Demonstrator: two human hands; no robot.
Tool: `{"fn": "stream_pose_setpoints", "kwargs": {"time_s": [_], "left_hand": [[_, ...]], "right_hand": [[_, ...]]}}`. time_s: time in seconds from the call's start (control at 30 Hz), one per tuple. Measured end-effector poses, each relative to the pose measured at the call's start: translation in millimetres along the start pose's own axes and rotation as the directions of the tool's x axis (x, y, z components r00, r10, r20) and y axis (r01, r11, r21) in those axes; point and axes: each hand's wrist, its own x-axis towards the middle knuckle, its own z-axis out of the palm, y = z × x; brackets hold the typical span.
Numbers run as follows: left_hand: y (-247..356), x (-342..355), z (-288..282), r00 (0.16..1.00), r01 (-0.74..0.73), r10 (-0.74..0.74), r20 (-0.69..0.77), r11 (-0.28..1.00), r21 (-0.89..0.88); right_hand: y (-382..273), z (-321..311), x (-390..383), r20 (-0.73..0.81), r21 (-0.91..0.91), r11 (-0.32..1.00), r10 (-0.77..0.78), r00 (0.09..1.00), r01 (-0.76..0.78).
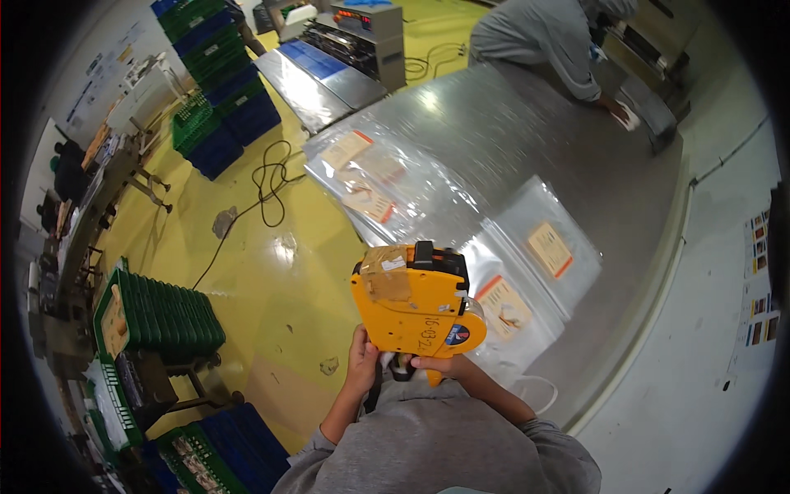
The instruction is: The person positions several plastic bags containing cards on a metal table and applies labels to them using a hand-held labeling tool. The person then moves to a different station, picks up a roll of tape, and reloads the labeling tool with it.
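Note:
I hold an orange and black hand-held label gun (407,305) low in front of me, with brown tape on its upper side and a round clear-rimmed reel cover at its right. My left hand (360,362) grips its lower left, fingers closed, and my right hand (444,367) grips the lower right by the handle. Beyond it, on the steel table (625,198), lie flat clear plastic bags with beige and red labels (370,202), more to the right (549,247) and some partly behind the gun (504,306).
A co-worker in grey (535,49) bends over the table's far right. A machine (362,49) stands at the back. Blue and green crates (234,115) are stacked at upper left, green trays (164,317) at lower left. A cable (267,181) crosses the yellow floor. A white wall runs along the right.

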Motion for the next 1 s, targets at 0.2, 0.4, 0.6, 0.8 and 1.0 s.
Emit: {"fn": "stream_pose_setpoints", "kwargs": {"time_s": [0.2,0.4,0.6,0.8,1.0], "left_hand": [[31,12,-82,0.976,-0.111,0.115,-0.187,0.993,0.031],[55,17,-164,0.942,-0.16,0.143,-0.302,0.987,-0.03],[52,14,-234,0.876,-0.226,0.202,-0.438,0.974,-0.002],[53,45,-291,0.758,-0.316,0.195,-0.623,0.945,-0.089],[79,106,-367,0.622,-0.355,0.148,-0.769,0.928,-0.109]], "right_hand": [[14,55,98,0.092,-0.056,0.998,0.048,0.995,-0.042],[24,109,182,0.232,-0.127,0.977,0.197,0.953,-0.171],[38,154,251,0.301,-0.296,0.941,0.254,0.919,-0.163],[58,180,332,0.432,-0.257,0.959,0.228,0.872,-0.124],[67,216,444,0.474,-0.14,0.984,0.164,0.865,-0.11]]}}
